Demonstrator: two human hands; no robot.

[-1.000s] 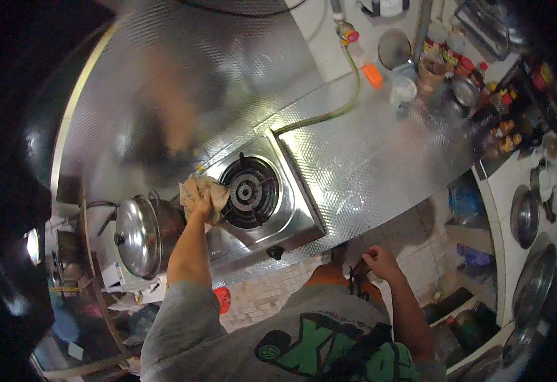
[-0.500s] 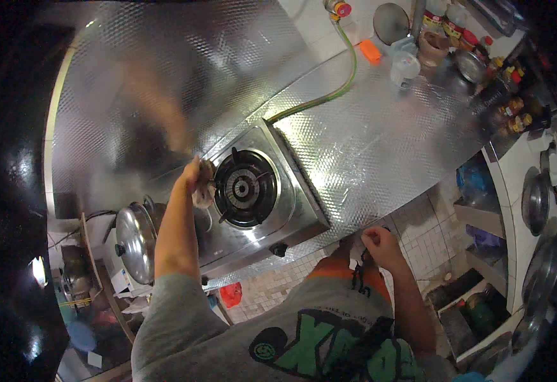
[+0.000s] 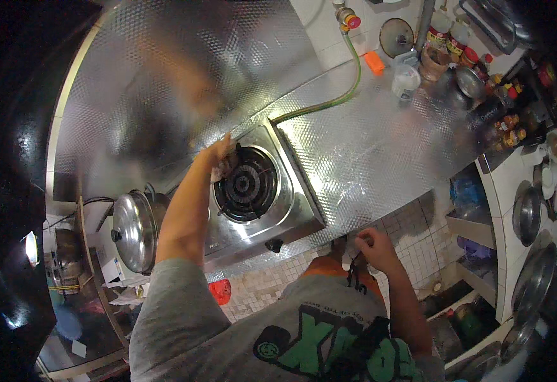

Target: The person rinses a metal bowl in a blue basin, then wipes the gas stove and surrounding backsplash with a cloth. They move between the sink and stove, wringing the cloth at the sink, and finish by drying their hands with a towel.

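My left hand (image 3: 214,155) is closed around a crumpled, pale cloth (image 3: 225,169), much of it hidden under the fingers. It presses at the far left side of a single-burner steel gas stove (image 3: 291,213), beside the black burner grate (image 3: 244,184). My right hand (image 3: 375,247) hangs by my shorts, off the counter's front edge. Its fingers are curled in, and I see nothing in them.
A lidded steel pot (image 3: 135,232) stands left of the stove. A green gas hose (image 3: 357,73) runs behind it to a wall valve. Foil-like sheeting (image 3: 361,153) covers the counter and wall. Bottles, jars and a white plastic tub (image 3: 407,79) crowd the far right.
My left hand has moved with the cloth, slightly up and right along the stove's left side toward its back corner. The right hand stays low by my shorts, shifted only a little.
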